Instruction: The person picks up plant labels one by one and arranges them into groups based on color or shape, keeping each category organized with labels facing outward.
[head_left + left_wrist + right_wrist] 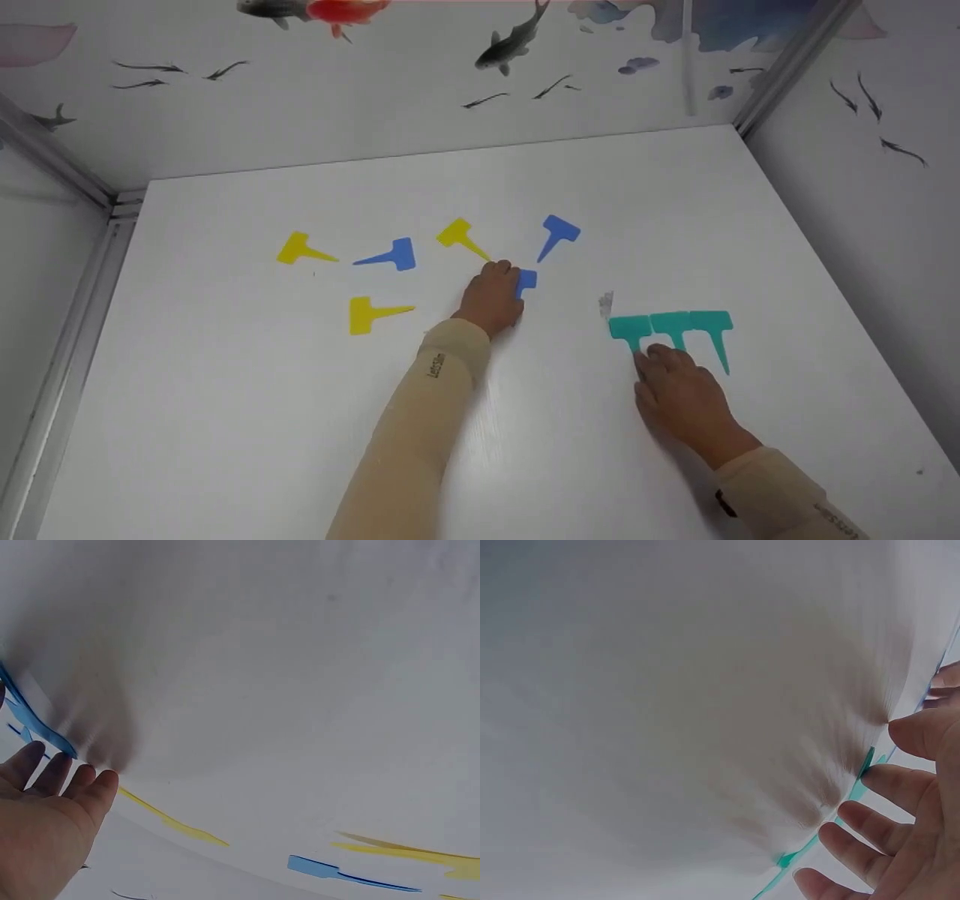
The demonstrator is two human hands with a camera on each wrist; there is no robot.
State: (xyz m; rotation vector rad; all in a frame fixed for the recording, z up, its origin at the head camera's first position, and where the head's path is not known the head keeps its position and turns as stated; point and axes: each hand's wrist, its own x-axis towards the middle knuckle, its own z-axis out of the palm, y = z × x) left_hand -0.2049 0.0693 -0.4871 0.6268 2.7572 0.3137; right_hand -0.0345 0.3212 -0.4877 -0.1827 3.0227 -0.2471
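Note:
My left hand [491, 298] pinches a blue T-shaped plant label [528, 280] near the table's middle; the fingers hide part of it. In the left wrist view, fingertips of the left hand [60, 817] meet the blue label's edge [37, 724], the thumb mostly out of frame. On the right, my right hand [684, 397] has its fingers spread and touches the stem of the leftmost green plant label [630, 327]. Two more green labels, one in the middle [670, 322] and one at right [711, 320], adjoin it head to head in a row.
Yellow labels lie at far left [295, 247], front left [361, 315] and beyond my left hand [454, 233]. Two blue labels, one left [405, 254] and one behind right [561, 228], lie apart. Fish-painted walls [420, 97] border the white table [225, 420].

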